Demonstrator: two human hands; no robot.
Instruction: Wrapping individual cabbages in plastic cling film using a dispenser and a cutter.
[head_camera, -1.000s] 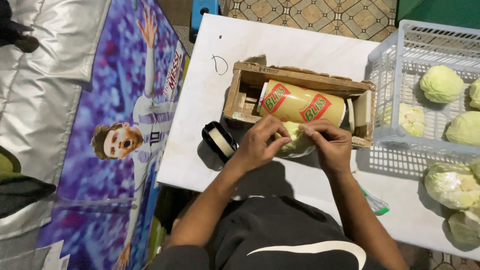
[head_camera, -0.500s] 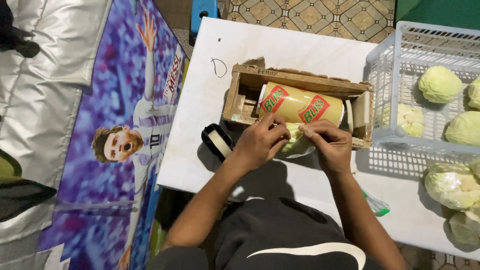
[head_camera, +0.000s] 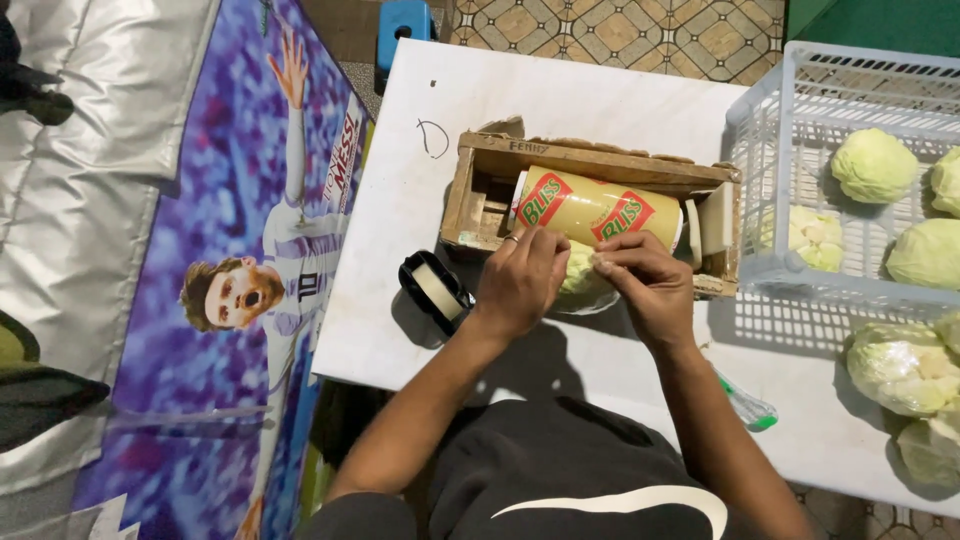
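Left hand (head_camera: 520, 280) and right hand (head_camera: 645, 285) closed together on a film-wrapped cabbage (head_camera: 582, 275), pressed against the front of the wooden box (head_camera: 480, 190) on the worktop (head_camera: 600, 95). Probably firm, fairly heavy, slippery under film; best cupped from both sides. Tape dispenser (head_camera: 432, 288) just left, basket (head_camera: 775, 180) to the right.

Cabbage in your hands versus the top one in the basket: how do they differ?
The held cabbage sits on the table before the wooden box, gripped by the left hand and right hand; the basket cabbage lies untouched in the white basket. The held one shows glossy film around it; the basket one looks bare and matte. Hands mostly hide the held one; the basket one is in full view. Both are pale green.
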